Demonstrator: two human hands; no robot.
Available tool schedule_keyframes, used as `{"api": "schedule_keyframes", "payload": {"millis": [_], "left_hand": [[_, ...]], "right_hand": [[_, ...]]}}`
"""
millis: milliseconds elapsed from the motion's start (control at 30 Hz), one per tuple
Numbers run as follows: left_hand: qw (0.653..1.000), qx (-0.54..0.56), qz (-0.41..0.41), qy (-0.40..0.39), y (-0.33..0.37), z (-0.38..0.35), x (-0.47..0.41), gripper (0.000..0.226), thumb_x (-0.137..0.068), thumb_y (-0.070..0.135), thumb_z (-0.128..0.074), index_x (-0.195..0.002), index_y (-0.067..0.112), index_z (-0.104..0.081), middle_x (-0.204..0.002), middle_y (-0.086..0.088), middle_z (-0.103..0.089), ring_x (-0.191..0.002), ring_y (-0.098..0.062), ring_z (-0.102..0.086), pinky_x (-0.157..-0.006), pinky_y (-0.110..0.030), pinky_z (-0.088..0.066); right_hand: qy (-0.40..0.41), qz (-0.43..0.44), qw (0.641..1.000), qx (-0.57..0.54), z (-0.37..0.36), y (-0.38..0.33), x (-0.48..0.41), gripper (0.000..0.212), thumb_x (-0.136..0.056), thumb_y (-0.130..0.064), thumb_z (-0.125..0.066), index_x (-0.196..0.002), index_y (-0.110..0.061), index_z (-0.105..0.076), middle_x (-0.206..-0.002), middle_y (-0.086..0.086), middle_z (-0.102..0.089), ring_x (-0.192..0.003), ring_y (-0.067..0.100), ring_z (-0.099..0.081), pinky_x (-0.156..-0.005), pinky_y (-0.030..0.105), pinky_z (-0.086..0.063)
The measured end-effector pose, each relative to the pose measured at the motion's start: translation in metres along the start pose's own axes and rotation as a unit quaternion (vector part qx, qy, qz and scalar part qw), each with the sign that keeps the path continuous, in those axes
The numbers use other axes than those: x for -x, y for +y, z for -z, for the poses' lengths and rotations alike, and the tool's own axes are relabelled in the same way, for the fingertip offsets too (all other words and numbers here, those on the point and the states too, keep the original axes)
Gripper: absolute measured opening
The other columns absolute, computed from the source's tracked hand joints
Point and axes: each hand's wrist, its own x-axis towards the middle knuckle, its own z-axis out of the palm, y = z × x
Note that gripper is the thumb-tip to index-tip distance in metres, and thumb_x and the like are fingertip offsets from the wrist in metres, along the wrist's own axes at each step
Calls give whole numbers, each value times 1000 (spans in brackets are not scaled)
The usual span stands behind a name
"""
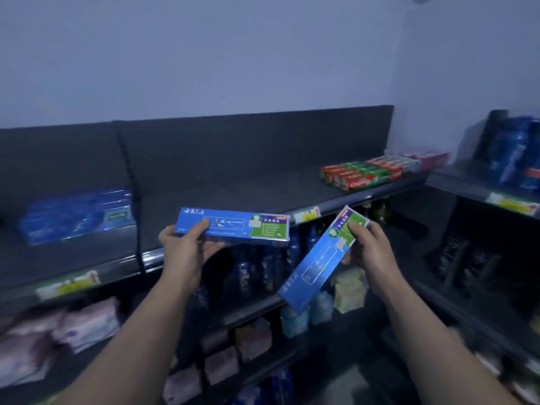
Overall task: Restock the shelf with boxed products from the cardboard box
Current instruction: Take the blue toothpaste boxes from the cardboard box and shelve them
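Left hand [187, 247] grips one end of a blue box [233, 225], held level at the top shelf [233, 188] front edge. Right hand [369, 252] pinches the upper end of a second blue box [318, 264], tilted, lower down. Red-green boxes [362, 173] lie far right on the shelf, blurred blue packs [76, 214] on the left.

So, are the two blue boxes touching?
Apart. The head view shows the shelf edge and a price tag between the level box in the left hand and the tilted box in the right hand.
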Motion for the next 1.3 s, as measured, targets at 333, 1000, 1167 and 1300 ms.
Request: {"api": "schedule_keyframes", "payload": {"millis": [333,1000,1167,1300], "left_hand": [[996,-2,-57,65,48,79,-64,52,-88,6,-64,-130,28,-44,-117,-9,-61,-90,-24,-62,-87,-45,-52],[957,-250,-95,113,30,38,-225,51,-80,10,-75,-125,16,-53,-124,-1,-48,-118,-17,-46,-96,-30,-39],[938,-304,-73,150,26,42,-270,58,-81,9,-74,-133,15,-49,-141,-11,-45,-129,-26,-43,-101,-37,-39],[921,-339,-59,185,22,47,-299,64,-83,12,-73,-139,10,-42,-144,-12,-44,-130,-29,-44,-107,-40,-38]], "right_hand": [[-1,0,999,-54,-110,4,-36,18,-95,-21,-54,-105,-12,-41,-79,8,-61,-54,17,-61,-53,33,-55],[-136,-23,986,-97,-207,22,-214,26,-97,-17,-53,-118,-10,-40,-117,26,-61,-83,36,-69,-74,47,-58],[-207,-64,972,-85,-243,35,-255,26,-97,-13,-53,-119,-9,-41,-110,21,-65,-87,34,-70,-75,45,-58],[-242,-87,963,-81,-266,49,-279,23,-95,-12,-54,-116,-10,-42,-107,22,-66,-84,33,-70,-80,49,-57]]}}
